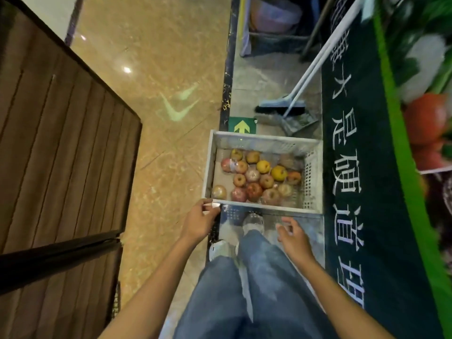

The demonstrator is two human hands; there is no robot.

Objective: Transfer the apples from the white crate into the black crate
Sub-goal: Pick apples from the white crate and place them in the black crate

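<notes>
While your left hand (204,217) grips the one white crate (269,140) at its near-left corner, your right hand (292,237) hovers slack-fingered by the near edge, holding nothing — roughly sixteen apples (254,192) inside.

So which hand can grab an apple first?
Probably the right hand: it is open and free near the apples, while the left hand holds a corner of the white crate.

Red, pink and yellow apples (254,178) fill a white perforated crate (311,177) beside a dark green banner (362,133).
</notes>
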